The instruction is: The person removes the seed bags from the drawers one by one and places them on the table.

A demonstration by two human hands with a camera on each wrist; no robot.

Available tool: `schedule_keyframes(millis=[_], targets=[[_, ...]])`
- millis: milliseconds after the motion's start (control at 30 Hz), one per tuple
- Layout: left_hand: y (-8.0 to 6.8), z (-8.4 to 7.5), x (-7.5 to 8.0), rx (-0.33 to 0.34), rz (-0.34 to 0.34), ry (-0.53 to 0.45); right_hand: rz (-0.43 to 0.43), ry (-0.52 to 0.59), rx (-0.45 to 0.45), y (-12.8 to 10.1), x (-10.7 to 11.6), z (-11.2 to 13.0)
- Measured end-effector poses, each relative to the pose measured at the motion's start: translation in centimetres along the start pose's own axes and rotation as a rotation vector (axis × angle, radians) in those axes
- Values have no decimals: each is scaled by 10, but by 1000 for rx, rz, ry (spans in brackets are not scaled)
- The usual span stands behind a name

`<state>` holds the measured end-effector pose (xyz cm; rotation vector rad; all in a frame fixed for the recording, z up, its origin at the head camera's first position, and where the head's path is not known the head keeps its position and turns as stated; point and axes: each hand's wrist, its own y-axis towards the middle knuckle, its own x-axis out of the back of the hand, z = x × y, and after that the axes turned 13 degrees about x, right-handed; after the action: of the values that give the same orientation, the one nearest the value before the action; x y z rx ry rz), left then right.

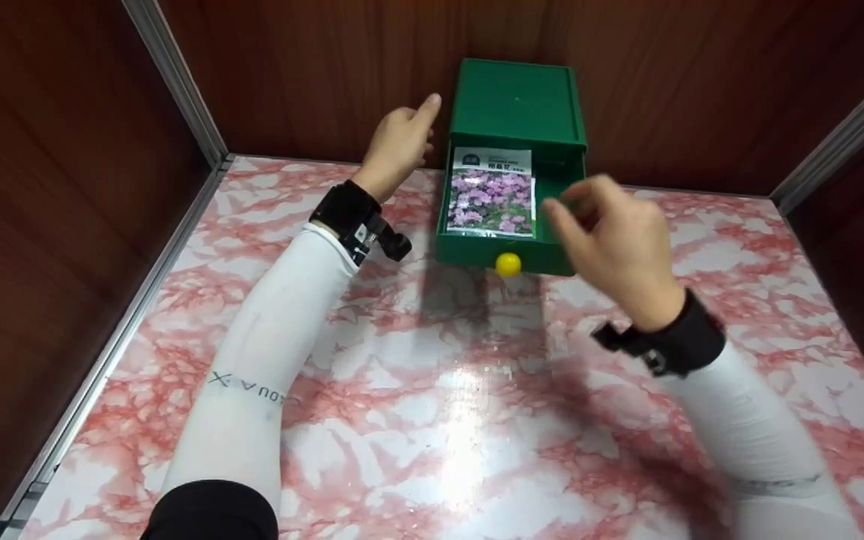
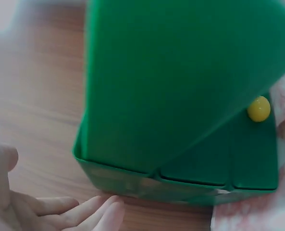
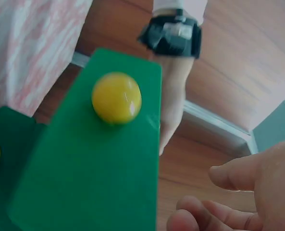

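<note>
Left wall: dark reddish-brown panelling (image 1: 64, 225) is edged by a metal strip (image 1: 184, 82).
Left sleeve: the forearm is covered in white fabric (image 1: 263, 315), marked with lettering; a black camera strap (image 1: 343, 206) is fastened at the wrist.
Left hand: the hand (image 1: 398, 142) is held at the left side of the cabinet, thumb extended, fingers loosely extended in the left wrist view; nothing is gripped. Whether the cabinet side is touched cannot be told.
Seed packet: a flat packet printed with pink-purple flowers (image 1: 492, 195) is laid in the left part of the drawer, picture side up.
Green cabinet: the plastic drawer cabinet (image 1: 518, 105) is stood against the back wall (image 1: 312, 75); its upper drawer (image 1: 469, 251) is drawn out.
Yellow knobs: a round yellow knob (image 1: 508, 265) is fixed on the upper drawer's front; a second knob (image 2: 259, 109) is seen lower down.
Right hand: the hand (image 1: 623, 236), blurred, is held over the drawer's right front corner, fingers bent, thumb apart from them; nothing is held.
Tabletop: the red-and-white marbled surface (image 1: 372, 435) is spread beneath everything.
</note>
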<state>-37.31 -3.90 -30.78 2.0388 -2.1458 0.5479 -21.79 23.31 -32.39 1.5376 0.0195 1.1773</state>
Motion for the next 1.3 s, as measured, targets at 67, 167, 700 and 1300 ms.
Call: schedule_keyframes(millis=[67,167,700,1300], targets=[[-6,-4,2,-29,-21,47,53,10,-59,12,5,-6],[-16,-12,3,-59,-49,118,150,31,-155,29,10,-15],[-64,-44,-21,-95,131,456,693,165,-364,93,0,-47],[-61,-43,-59,-51,236,707,855,103,-275,101,-29,-55]])
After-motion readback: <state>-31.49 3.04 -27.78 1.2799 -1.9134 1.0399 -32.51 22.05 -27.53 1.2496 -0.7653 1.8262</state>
